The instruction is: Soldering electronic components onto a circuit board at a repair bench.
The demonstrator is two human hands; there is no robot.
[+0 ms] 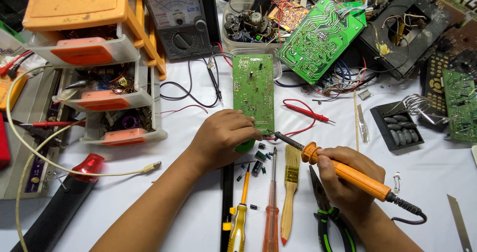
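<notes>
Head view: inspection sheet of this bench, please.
Surface: white table, crowded.
Job's things: long green board; soldering iron, tip at the board's lower edge.
Clutter: brush, screwdrivers, pliers, loose parts, drawer unit, multimeter, more boards.
Grippers: left hand rests on the board's lower end; right hand grips the iron.
Cables: iron's cord, red probe, cream cable.
Surroundings: nothing seen.

From my seat the view is bright and evenly lit — the white table nearly washes out, shadows under the right hand are soft and short. Focus is sharp around the long green circuit board (edges far from it bow slightly).
</notes>
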